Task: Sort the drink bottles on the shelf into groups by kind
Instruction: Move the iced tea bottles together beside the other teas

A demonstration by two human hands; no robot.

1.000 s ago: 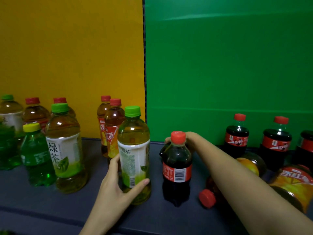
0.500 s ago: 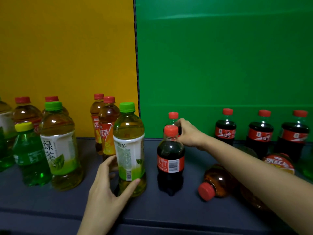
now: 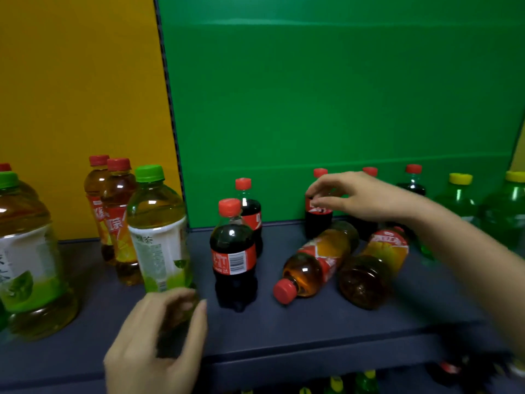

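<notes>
Two red-capped cola bottles stand mid-shelf, one (image 3: 233,251) in front of the other (image 3: 251,214). My right hand (image 3: 355,197) hovers with fingers apart at the neck of a back-row cola bottle (image 3: 318,223); I cannot tell if it touches. Two more cola bottles are mostly hidden behind that hand. Two iced tea bottles (image 3: 315,260) (image 3: 375,265) lie on their sides below my right hand. My left hand (image 3: 159,336), blurred and open, is low in front of the base of a green tea bottle (image 3: 159,231).
At left stand a large green tea bottle (image 3: 25,251) and two upright iced tea bottles (image 3: 119,220). Green soda bottles with yellow caps (image 3: 457,200) stand at far right. The dark shelf (image 3: 312,331) has a front edge, with more bottles (image 3: 341,385) on the shelf below.
My right hand has let go of the rear middle cola bottle and moved right to the back-row cola. My left hand has slid down off the green tea bottle. The view has turned right.
</notes>
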